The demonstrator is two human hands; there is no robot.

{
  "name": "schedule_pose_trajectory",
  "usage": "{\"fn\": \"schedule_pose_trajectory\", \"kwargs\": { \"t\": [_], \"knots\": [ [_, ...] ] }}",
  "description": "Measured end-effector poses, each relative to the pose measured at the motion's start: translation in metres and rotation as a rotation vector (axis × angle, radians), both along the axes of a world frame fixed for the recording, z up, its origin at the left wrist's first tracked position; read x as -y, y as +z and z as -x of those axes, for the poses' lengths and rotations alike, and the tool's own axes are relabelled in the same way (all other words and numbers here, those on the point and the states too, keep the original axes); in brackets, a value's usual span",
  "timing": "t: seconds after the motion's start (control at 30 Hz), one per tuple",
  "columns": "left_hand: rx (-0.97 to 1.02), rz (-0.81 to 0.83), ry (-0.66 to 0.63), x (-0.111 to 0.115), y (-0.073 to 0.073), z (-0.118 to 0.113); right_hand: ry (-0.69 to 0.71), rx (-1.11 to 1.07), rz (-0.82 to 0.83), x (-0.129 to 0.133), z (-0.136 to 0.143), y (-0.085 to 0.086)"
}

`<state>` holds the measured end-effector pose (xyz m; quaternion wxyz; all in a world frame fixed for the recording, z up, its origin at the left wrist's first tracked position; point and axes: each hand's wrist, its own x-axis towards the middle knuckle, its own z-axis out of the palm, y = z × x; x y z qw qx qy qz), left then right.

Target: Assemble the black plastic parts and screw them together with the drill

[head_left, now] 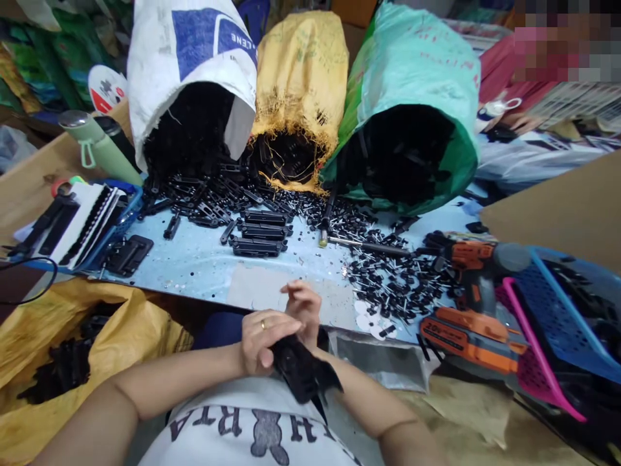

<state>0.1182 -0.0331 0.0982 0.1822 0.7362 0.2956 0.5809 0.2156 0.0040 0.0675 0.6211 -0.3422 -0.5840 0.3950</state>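
Observation:
My left hand [269, 336], with a ring on one finger, is closed around a dark black plastic part [299, 370] in front of my shirt. This part is blurred, and its exact kind cannot be made out. Close against the left hand's fingertips, my right hand [305, 309] has loosely curved fingers, apart from one another; its palm is partly hidden. Beyond the hands, several long black plastic pieces [259, 232] lie in a stack on the light blue table [204, 259]. A grey pad [252, 285] lies at the table's near edge.
A white sack [194, 45], a yellow sack [303, 65] and a green sack [417, 65] open toward me, black parts spilling out. Screws [392, 278] cover the right side near an orange cordless drill [470, 323]. A blue basket [572, 310] stands right; another person's sleeve [499, 65] shows behind.

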Motion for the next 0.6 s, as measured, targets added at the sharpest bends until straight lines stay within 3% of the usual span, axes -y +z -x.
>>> {"fn": "schedule_pose_trajectory", "kwargs": {
  "t": [0.07,0.17,0.23,0.3,0.4,0.6],
  "knots": [
    [-0.214,-0.119,0.123,-0.017,-0.022,0.012,-0.103,0.061,-0.028,-0.028,0.004,-0.019],
    [-0.566,-0.197,0.387,-0.061,-0.052,0.036,-0.252,0.266,-0.005,-0.079,-0.017,-0.039],
    [-0.770,-0.137,0.413,-0.089,-0.063,0.050,-0.399,0.360,0.059,-0.105,-0.039,-0.048],
    [-0.884,-0.059,0.394,-0.102,-0.067,0.064,-0.420,0.510,0.067,-0.115,-0.059,-0.054],
    [-0.908,0.044,0.444,-0.088,-0.067,0.092,-0.281,0.820,-0.014,-0.108,-0.078,-0.063],
    [-0.798,0.267,0.772,-0.038,-0.087,0.156,-0.195,1.128,-0.142,-0.088,-0.083,-0.072]
  ]
}}
